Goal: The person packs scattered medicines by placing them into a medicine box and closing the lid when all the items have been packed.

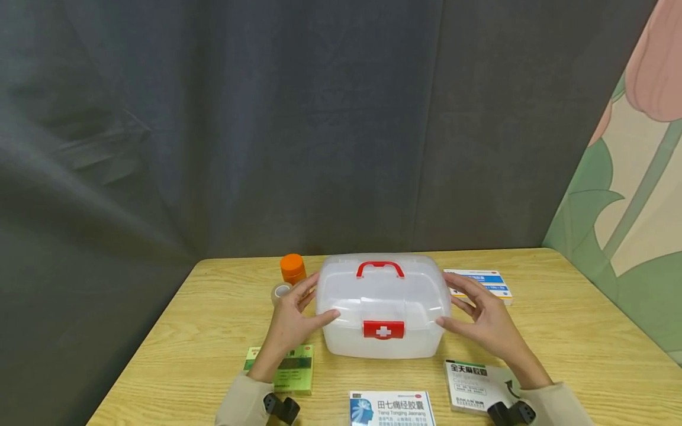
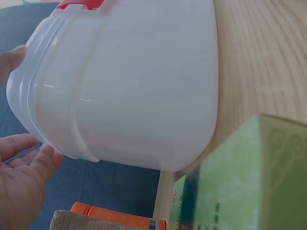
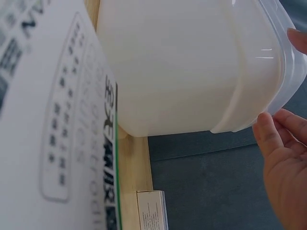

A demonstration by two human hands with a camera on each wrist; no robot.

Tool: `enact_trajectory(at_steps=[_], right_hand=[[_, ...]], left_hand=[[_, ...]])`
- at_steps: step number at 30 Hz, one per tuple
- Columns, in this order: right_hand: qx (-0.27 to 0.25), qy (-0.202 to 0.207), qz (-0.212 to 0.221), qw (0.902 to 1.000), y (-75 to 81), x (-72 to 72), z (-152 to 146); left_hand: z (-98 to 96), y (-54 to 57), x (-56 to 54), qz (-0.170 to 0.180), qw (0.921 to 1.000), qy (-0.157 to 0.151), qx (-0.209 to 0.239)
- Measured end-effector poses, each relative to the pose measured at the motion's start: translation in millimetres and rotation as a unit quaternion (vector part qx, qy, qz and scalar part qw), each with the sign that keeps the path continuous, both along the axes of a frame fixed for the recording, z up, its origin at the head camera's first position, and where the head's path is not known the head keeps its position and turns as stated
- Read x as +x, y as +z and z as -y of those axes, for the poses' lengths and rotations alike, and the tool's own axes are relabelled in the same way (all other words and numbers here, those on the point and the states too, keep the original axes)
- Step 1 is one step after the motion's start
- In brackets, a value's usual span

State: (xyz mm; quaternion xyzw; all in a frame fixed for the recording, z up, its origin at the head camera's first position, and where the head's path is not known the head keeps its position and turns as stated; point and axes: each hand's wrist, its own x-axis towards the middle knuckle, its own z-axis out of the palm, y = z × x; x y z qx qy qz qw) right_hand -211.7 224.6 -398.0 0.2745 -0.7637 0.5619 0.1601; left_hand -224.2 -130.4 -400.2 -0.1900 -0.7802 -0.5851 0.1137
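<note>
A translucent white first-aid box [image 1: 383,302] stands on the table, its lid down. It has a red carry handle [image 1: 380,269] on top and a red latch [image 1: 383,329] with a white cross in front. My left hand [image 1: 295,316] grips the lid's left side, thumb at the front and fingers along the side. On the opposite side my right hand [image 1: 482,313] holds the lid the same way. Both wrist views show fingertips at the lid's rim, as with the left hand [image 2: 24,177] and the right hand [image 3: 283,153].
A green medicine box [image 1: 295,370] lies by my left wrist, a white capsule box [image 1: 474,384] by my right. Front centre lies a blue-and-white box [image 1: 391,409]. Behind my left hand are an orange-capped bottle [image 1: 293,269] and a tape roll [image 1: 280,290]; another medicine box [image 1: 487,283] lies back right.
</note>
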Motion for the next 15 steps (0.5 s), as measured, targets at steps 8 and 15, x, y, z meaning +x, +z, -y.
enact_trajectory(at_steps=[8,15], right_hand=[[0.0,-0.002,0.001,1.0,5.5,-0.2,0.3],[0.012,-0.013,0.003,0.9998,9.8,-0.4,0.4]], left_hand=[[-0.5,6.5,0.7,0.02,0.9996,0.017,-0.012],[-1.7,13.5,0.7,0.029,0.999,0.029,-0.019]])
